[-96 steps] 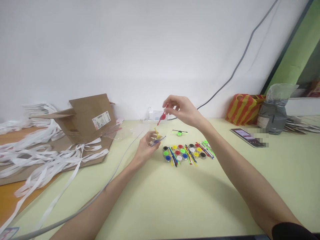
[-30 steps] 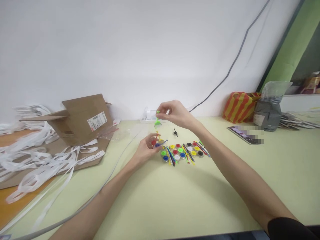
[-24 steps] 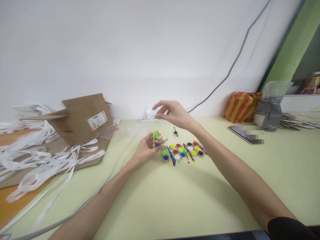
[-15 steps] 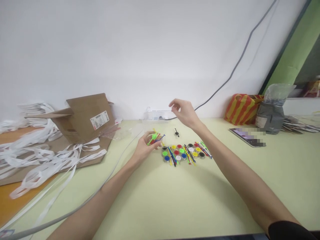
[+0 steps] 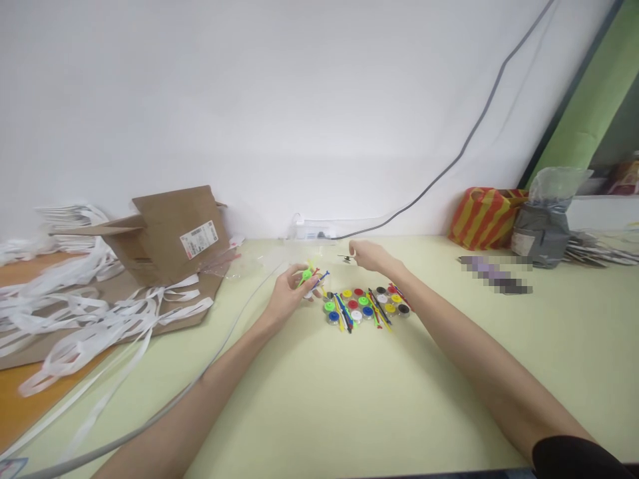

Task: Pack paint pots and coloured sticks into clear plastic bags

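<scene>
My left hand (image 5: 289,294) is shut on a small assembly of coloured plastic sticks (image 5: 312,277) with a bright green hub (image 5: 307,274), and a blue stick points out to the right. My right hand (image 5: 368,253) is low over the table, its fingertips close to a small black stick piece (image 5: 345,257), and shows nothing in it. Just below both hands lies a group of round coloured plastic discs and loose sticks (image 5: 359,306), in red, yellow, green, blue, white and black.
Pale green table (image 5: 449,399) with a grey cable (image 5: 200,386) across it. Left of it stand a brown cardboard box (image 5: 174,233) and white plastic straps (image 5: 100,319). Behind are a power strip (image 5: 312,231), a striped bag (image 5: 486,218), a grey bag (image 5: 539,238) and a blurred phone (image 5: 494,275).
The green piece has passed from my right hand to the assembly in my left hand. My right hand has moved right and down, close to the black piece.
</scene>
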`<action>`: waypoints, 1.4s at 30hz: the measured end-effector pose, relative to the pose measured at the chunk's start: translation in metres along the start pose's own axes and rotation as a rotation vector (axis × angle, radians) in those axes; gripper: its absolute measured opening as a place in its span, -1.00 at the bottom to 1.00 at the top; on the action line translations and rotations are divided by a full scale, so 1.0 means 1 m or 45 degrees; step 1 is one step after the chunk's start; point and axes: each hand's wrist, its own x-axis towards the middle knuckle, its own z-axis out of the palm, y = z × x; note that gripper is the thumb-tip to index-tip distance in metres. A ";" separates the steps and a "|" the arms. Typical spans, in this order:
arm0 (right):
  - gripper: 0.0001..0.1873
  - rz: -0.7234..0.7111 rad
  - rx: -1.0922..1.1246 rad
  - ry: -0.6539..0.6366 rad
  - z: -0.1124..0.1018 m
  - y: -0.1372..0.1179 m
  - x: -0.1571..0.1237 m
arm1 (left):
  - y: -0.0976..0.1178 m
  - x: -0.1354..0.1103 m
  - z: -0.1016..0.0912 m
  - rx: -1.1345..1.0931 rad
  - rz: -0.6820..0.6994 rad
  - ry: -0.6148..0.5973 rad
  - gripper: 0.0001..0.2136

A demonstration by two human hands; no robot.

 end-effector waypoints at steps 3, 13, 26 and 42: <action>-0.71 -0.030 0.069 0.177 -0.023 0.003 0.002 | 0.002 -0.001 0.000 0.030 -0.026 0.004 -0.52; -0.84 -0.534 1.078 0.837 -0.102 -0.048 -0.038 | -0.004 0.001 -0.001 0.116 0.106 -0.003 -0.61; -0.80 -0.689 1.088 0.486 -0.084 -0.083 -0.043 | 0.004 0.000 0.005 0.011 0.087 -0.008 -0.49; -0.42 -0.375 1.108 0.340 -0.036 -0.068 -0.068 | 0.010 -0.004 0.006 -0.246 0.047 0.115 -0.49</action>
